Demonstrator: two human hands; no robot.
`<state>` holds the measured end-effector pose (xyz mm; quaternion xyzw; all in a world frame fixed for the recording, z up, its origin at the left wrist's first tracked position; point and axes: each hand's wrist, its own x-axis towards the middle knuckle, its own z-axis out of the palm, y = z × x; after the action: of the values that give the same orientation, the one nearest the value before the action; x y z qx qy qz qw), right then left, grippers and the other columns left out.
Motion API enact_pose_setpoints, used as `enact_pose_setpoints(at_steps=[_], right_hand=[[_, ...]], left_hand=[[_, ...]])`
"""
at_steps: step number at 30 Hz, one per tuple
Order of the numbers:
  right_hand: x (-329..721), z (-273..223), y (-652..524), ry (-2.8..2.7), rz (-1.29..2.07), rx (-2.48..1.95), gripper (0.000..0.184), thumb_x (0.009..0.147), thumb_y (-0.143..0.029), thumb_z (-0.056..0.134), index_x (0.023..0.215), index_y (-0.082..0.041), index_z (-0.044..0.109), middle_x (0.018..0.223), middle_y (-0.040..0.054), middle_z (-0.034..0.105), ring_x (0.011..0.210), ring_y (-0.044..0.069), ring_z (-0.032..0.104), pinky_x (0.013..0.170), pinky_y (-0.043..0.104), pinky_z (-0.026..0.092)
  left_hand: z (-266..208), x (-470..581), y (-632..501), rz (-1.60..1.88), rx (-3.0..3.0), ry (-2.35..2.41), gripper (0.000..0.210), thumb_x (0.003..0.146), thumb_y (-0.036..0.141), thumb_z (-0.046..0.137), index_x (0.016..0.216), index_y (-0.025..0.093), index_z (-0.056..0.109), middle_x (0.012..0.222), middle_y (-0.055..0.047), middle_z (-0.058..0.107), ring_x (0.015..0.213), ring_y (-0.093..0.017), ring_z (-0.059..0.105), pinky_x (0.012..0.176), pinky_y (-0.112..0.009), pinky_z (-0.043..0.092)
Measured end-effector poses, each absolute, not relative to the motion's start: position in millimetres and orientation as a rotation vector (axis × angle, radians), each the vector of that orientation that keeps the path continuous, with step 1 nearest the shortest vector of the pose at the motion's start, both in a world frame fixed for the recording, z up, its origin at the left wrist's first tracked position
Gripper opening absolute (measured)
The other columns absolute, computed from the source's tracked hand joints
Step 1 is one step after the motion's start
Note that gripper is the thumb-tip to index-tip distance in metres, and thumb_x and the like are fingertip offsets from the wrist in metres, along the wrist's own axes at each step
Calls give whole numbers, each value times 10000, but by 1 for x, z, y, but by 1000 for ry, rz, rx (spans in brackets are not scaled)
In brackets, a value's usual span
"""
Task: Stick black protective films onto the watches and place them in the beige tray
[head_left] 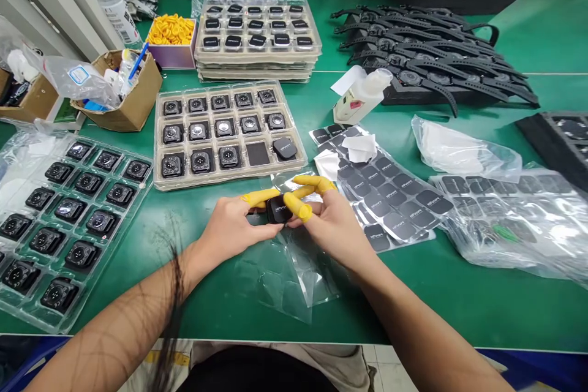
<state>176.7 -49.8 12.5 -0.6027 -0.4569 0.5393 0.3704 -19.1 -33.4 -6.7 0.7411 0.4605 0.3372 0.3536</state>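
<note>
I hold a black square smartwatch body [278,210] with pale lettering on its face, strapless, over the table's front half. My left hand [236,220] grips it from the left, thumb below and a yellow-cotted finger above. My right hand [328,214] closes on its right side, with yellow finger cots on the thumb and fingers. Beneath my hands lie clear plastic film sheets [298,275]. Just beyond is a tray [229,179] of watch bodies, mostly back side up; one slot shows only its dark bottom. Sheets of black square stickers [395,196] lie to the right.
A clear tray of watch bodies [87,184] lies left. Stacked trays [257,58], a box of yellow finger cots [171,43] and a cardboard box [133,101] stand behind. A white bottle [361,101], strapped watches [427,55] and plastic bags [468,150] are to the right.
</note>
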Motion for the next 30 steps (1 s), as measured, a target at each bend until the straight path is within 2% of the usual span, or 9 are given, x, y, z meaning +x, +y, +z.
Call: enact_pose_setpoints(at_steps=[2, 4, 6, 8, 12, 18, 30], right_hand=[[176, 16, -50, -1188, 1435, -1502, 703, 743, -555, 807, 1297, -239, 513, 936, 19, 684, 651, 173, 699, 644, 344, 597], [175, 17, -50, -1200, 1463, -1462, 700, 759, -568, 785, 1311, -242, 503, 941, 17, 668, 657, 168, 696, 643, 341, 602], [175, 17, -49, -1186, 1420, -1475, 630, 755, -566, 789, 1241, -238, 559, 958, 29, 678, 655, 160, 686, 639, 336, 602], [175, 15, -48, -1155, 1399, -1475, 529, 722, -555, 821, 1092, -224, 638, 954, 42, 692, 665, 156, 667, 614, 323, 599], [178, 12, -46, -1083, 1427, -1438, 419, 648, -521, 882, 862, -205, 709, 847, 38, 692, 684, 158, 626, 558, 289, 568], [179, 15, -44, -908, 1505, -1371, 378, 595, -473, 924, 794, -207, 744, 826, 26, 703, 745, 158, 650, 706, 314, 586], [174, 9, -45, -793, 1607, -1371, 385, 509, -394, 973, 765, -205, 756, 798, 24, 727, 727, 175, 693, 712, 325, 601]], left_hand=[[-7, -19, -33, 887, 1903, 1188, 452, 691, 256, 835, 1135, 215, 765, 1021, -10, 816, 899, -227, 792, 879, -335, 654], [-7, -19, -32, 893, 1877, 1164, 474, 695, 254, 833, 1161, 217, 753, 1049, -11, 812, 915, -220, 789, 898, -335, 651], [-6, -19, -32, 903, 1861, 1155, 490, 701, 251, 829, 1182, 216, 744, 1069, -14, 808, 927, -216, 787, 902, -329, 650], [-6, -19, -32, 911, 1877, 1159, 485, 702, 243, 826, 1180, 220, 743, 1074, -13, 807, 926, -215, 786, 898, -328, 652], [-7, -19, -33, 920, 1908, 1166, 464, 697, 217, 822, 1155, 232, 752, 1054, 2, 810, 900, -211, 788, 900, -328, 652], [-10, -18, -33, 885, 1842, 1191, 481, 704, 225, 818, 1180, 226, 744, 1081, 0, 804, 946, -213, 784, 963, -342, 632], [-7, -18, -33, 849, 1820, 1190, 499, 698, 214, 811, 1192, 230, 743, 1060, 2, 808, 928, -215, 784, 930, -337, 642]])
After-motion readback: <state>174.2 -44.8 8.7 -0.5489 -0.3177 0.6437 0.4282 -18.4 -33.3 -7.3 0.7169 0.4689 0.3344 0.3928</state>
